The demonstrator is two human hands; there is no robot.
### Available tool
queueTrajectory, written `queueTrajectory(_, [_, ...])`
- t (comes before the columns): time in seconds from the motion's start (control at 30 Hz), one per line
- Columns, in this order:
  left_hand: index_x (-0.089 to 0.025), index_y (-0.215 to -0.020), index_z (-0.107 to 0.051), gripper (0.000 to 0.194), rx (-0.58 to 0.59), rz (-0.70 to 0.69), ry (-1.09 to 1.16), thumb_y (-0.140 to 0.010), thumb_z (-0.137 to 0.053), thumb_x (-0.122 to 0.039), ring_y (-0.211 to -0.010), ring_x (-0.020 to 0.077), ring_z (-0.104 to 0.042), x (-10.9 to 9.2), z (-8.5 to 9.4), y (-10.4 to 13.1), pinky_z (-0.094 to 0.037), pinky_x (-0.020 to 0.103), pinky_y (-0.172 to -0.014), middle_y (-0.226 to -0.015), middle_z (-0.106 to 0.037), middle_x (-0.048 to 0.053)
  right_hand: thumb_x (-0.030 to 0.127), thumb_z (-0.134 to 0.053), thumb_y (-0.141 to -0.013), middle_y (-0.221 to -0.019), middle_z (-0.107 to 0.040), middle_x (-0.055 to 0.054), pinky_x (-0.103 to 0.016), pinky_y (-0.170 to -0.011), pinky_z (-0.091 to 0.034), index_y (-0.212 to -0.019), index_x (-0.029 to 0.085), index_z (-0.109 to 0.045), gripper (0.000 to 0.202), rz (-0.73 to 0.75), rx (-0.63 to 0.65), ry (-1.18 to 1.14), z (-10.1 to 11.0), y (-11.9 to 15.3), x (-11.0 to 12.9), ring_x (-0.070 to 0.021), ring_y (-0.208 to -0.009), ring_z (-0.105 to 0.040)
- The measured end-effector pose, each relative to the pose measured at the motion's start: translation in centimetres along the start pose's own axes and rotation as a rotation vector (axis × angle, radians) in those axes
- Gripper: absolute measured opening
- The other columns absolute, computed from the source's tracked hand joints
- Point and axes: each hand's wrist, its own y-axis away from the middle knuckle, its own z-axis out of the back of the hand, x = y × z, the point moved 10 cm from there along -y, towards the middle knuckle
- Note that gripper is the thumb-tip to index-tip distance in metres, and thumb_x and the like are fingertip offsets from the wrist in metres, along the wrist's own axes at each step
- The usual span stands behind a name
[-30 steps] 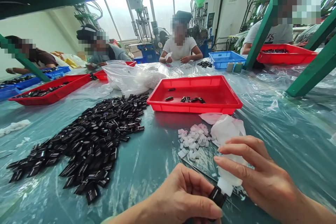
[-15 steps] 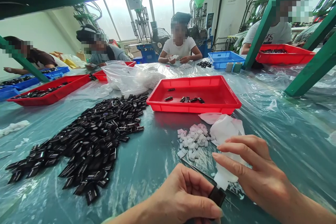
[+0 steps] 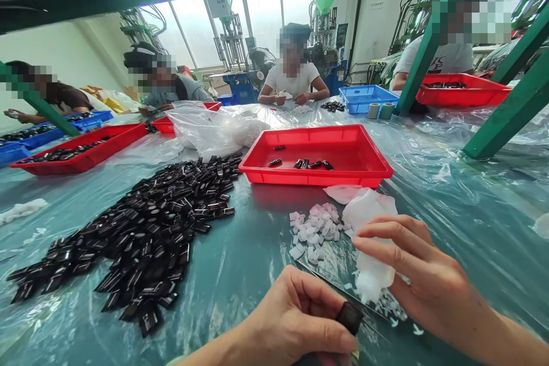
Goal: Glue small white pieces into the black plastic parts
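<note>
My left hand [image 3: 304, 317] is closed on a small black part [image 3: 349, 317] near the front edge, its thumb and fingers pressed on it. To the right, my right hand [image 3: 422, 271] is raised with its fingers spread and slightly curved, apart from the black part. Beneath and behind its fingertips lies a crumpled white cloth-like piece [image 3: 371, 211]. Small white pieces [image 3: 315, 229] are heaped just left of that. A thin dark rod [image 3: 319, 274] lies partly hidden behind my left hand. White scraps [image 3: 392, 303] are scattered between the hands.
A large pile of black parts [image 3: 158, 223] spreads at the left. A red tray [image 3: 315, 176] with several black parts stands ahead. Further off are more red trays, a blue tray [image 3: 369, 97], clear plastic bags [image 3: 210, 126], green posts [image 3: 510, 106] and several people at work.
The white piece at the end of the black part is no longer seen there. The black part has turned slightly in my left hand, and my right hand has shifted a little.
</note>
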Motion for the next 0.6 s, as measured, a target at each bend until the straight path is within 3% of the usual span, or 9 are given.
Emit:
queueTrajectory(0.07, [-0.009,-0.067,-0.07,0.023,-0.016,-0.027,0.036,-0.051,-0.08,-0.021,-0.051,0.0109,-0.058,-0.2,0.1,0.0,-0.047,0.018,-0.047,-0.06,-0.064,0.005,0.009,-0.047,-0.082,-0.097,-0.062,-0.006,-0.036,-0.076,-0.045,-0.108,0.023,-0.056,0.031,-0.112,-0.051,0.033,0.7,0.2,-1.9,-0.0217,-0.093,-0.057])
queueTrajectory(0.17, [-0.008,-0.067,-0.071,0.021,-0.032,-0.062,0.048,-0.05,-0.08,-0.018,-0.052,0.0109,-0.059,-0.6,0.2,0.0,-0.047,0.018,-0.048,-0.062,-0.065,0.005,0.027,-0.061,-0.078,-0.098,-0.064,-0.006,-0.032,-0.064,-0.048,-0.107,0.024,-0.058,0.03,-0.462,-0.157,0.078,2.2,1.4,-7.2,-0.0234,-0.084,-0.062])
queueTrajectory(0.2, [-0.008,-0.067,-0.071,0.021,-0.039,-0.066,0.043,-0.051,-0.08,-0.018,-0.052,0.0108,-0.059,-0.6,0.3,0.0,-0.047,0.018,-0.048,-0.061,-0.065,0.005,0.03,-0.064,-0.075,-0.094,-0.066,-0.006,-0.031,-0.059,-0.048,-0.104,0.024,-0.059,0.03,-0.588,-0.19,0.076,2.7,2.2,-9.1,-0.023,-0.078,-0.063])
queueTrajectory(0.27, [-0.008,-0.067,-0.071,0.02,-0.055,-0.075,0.024,-0.052,-0.079,-0.019,-0.053,0.0116,-0.059,-0.9,0.4,0.0,-0.047,0.018,-0.049,-0.06,-0.064,0.005,0.032,-0.065,-0.076,-0.082,-0.068,-0.007,-0.03,-0.053,-0.047,-0.099,0.019,-0.061,0.027,-0.702,-0.245,0.077,3.3,3.4,-12.1,-0.0211,-0.067,-0.063])
queueTrajectory(0.33, [-0.008,-0.069,-0.071,0.021,-0.07,-0.089,0.008,-0.054,-0.078,-0.021,-0.056,0.013,-0.06,-1.1,0.5,0.0,-0.047,0.018,-0.05,-0.062,-0.064,0.006,0.033,-0.061,-0.08,-0.076,-0.066,-0.006,-0.026,-0.047,-0.046,-0.098,0.016,-0.059,0.025,-0.728,-0.263,0.047,3.0,4.3,-14.6,-0.0167,-0.06,-0.061])
queueTrajectory(0.43, [-0.008,-0.071,-0.071,0.023,-0.11,-0.106,-0.006,-0.053,-0.078,-0.022,-0.059,0.0141,-0.061,-1.3,1.0,0.0,-0.047,0.019,-0.05,-0.065,-0.064,0.007,0.031,-0.052,-0.089,-0.081,-0.062,0.0,-0.022,-0.052,-0.049,-0.095,0.015,-0.058,0.019,-0.697,-0.233,0.003,1.6,5.6,-17.3,-0.0092,-0.06,-0.058])
queueTrajectory(0.53, [-0.008,-0.07,-0.07,0.024,-0.162,-0.129,-0.017,-0.054,-0.078,-0.024,-0.057,0.013,-0.058,-1.4,1.6,-0.1,-0.046,0.02,-0.052,-0.063,-0.063,0.006,0.03,-0.05,-0.09,-0.085,-0.061,0.0,-0.024,-0.056,-0.051,-0.094,0.015,-0.059,0.018,-0.607,-0.206,-0.007,0.7,5.9,-18.0,-0.0099,-0.065,-0.059])
queueTrajectory(0.6, [-0.008,-0.07,-0.07,0.025,-0.202,-0.145,-0.027,-0.053,-0.078,-0.025,-0.055,0.0119,-0.056,-1.5,2.0,0.0,-0.045,0.021,-0.053,-0.062,-0.062,0.005,0.031,-0.053,-0.088,-0.085,-0.061,-0.001,-0.023,-0.054,-0.049,-0.098,0.015,-0.058,0.02,-0.524,-0.249,0.021,1.4,5.3,-17.2,-0.0112,-0.065,-0.059])
